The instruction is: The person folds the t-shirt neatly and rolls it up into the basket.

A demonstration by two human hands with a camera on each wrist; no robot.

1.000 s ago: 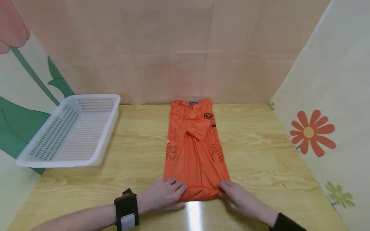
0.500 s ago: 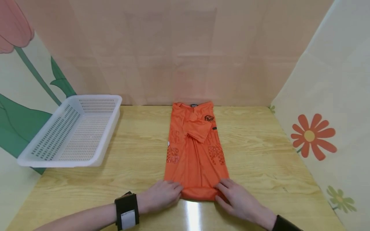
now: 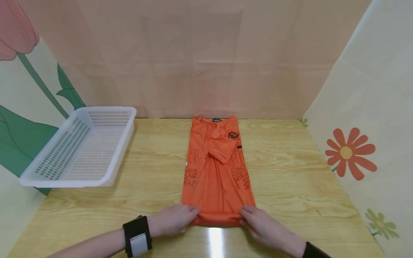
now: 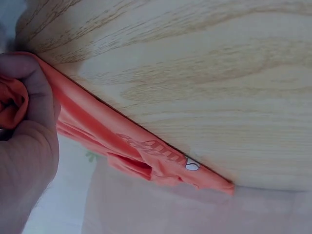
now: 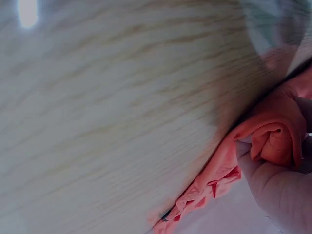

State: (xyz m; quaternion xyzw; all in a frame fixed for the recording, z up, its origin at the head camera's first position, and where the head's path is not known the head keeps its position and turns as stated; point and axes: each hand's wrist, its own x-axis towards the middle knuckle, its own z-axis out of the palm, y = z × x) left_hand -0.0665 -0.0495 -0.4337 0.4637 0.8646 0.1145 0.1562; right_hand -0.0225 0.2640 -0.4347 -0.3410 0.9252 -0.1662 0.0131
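An orange T-shirt (image 3: 214, 179) lies on the table as a long narrow strip, its collar at the far end and a sleeve folded over the front. The near end is rolled up. At the left end of that roll my left hand (image 3: 175, 219) grips the fabric, its fingers curled round it in the left wrist view. My right hand (image 3: 270, 226) pinches the other end. In the right wrist view the coiled end of the T-shirt (image 5: 273, 141) shows between thumb and fingers. Some fingertips are hidden by the cloth.
A white perforated plastic basket (image 3: 122, 150) stands on the left of the wooden table (image 3: 290, 172). Behind the table hangs a plain pinkish backdrop (image 3: 213, 61). A flower-printed sheet (image 3: 371, 100) closes off the right side, with another printed sheet at the left.
The T-shirt's collar end has come slightly closer to me. Both hands have shifted their hold on the roll, the left one moving a little leftward. The basket stays put.
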